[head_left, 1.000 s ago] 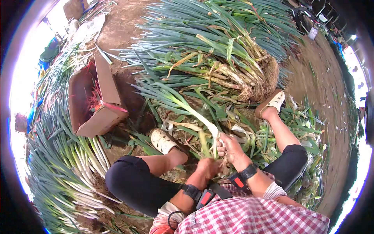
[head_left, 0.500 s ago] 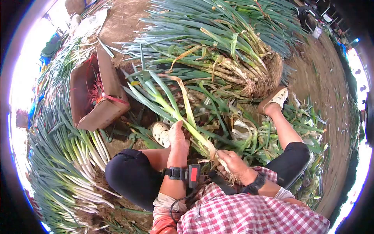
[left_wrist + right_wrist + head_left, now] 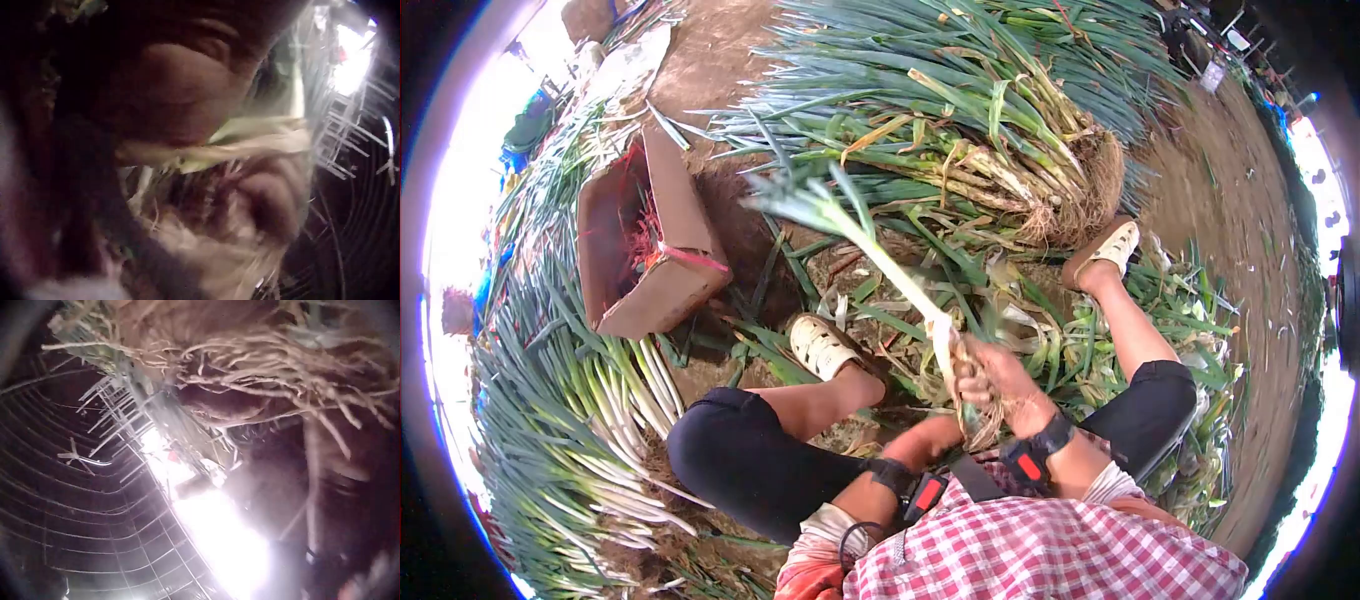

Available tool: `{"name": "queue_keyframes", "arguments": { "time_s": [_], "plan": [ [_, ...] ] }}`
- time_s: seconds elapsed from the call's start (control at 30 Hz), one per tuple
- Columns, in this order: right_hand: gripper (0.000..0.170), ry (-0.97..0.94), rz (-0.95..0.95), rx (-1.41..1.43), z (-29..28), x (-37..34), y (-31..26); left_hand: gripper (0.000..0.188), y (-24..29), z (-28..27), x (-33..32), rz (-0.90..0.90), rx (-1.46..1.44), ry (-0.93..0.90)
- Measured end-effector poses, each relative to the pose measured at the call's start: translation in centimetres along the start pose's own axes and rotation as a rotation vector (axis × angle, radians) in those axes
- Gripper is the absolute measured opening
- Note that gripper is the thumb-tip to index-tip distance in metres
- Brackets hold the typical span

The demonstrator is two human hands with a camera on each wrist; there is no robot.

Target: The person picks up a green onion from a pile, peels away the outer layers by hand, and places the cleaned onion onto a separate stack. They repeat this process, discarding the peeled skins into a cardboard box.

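Note:
My right hand [image 3: 1000, 380] grips a long green onion [image 3: 897, 278] low on its white stalk, close to the roots. Its green top slants away toward the upper left. Stringy tan roots [image 3: 269, 369] hang below the fist, large in the right wrist view. My left hand [image 3: 928, 438] is low by the root end, its fingers mostly hidden in the head view. From the left wrist, a pale, torn leaf strip [image 3: 250, 149] runs from under the left hand's fingers toward the right hand, and the left hand pinches it.
Untrimmed green onions with bushy roots [image 3: 1100, 185] lie in a large heap ahead. Cleaned white-stalked onions [image 3: 615, 490] are piled at left, near an open cardboard box [image 3: 690, 200] holding red strings. Stripped leaves [image 3: 1040, 340] litter the ground between the feet.
My left hand went forward to the onion's green leaves, then came back down to the root end. The yellowish outer leaf has come away from the stalk, which now shows whiter. My right hand kept its grip.

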State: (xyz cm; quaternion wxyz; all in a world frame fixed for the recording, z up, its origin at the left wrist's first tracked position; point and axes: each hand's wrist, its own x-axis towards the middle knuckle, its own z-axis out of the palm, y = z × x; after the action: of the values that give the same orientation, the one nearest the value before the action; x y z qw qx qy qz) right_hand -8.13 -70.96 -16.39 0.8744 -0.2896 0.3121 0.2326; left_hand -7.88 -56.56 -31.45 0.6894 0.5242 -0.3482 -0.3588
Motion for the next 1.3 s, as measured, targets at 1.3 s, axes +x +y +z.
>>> {"name": "queue_keyframes", "arguments": {
  "time_s": [1.3],
  "plan": [
    [0.019, 0.295, -0.4, -0.608, 0.6, -0.9, 0.8, 0.03, 3.9, -6.8, 2.0, -0.743, -0.336, 1.348]
  ]
}}
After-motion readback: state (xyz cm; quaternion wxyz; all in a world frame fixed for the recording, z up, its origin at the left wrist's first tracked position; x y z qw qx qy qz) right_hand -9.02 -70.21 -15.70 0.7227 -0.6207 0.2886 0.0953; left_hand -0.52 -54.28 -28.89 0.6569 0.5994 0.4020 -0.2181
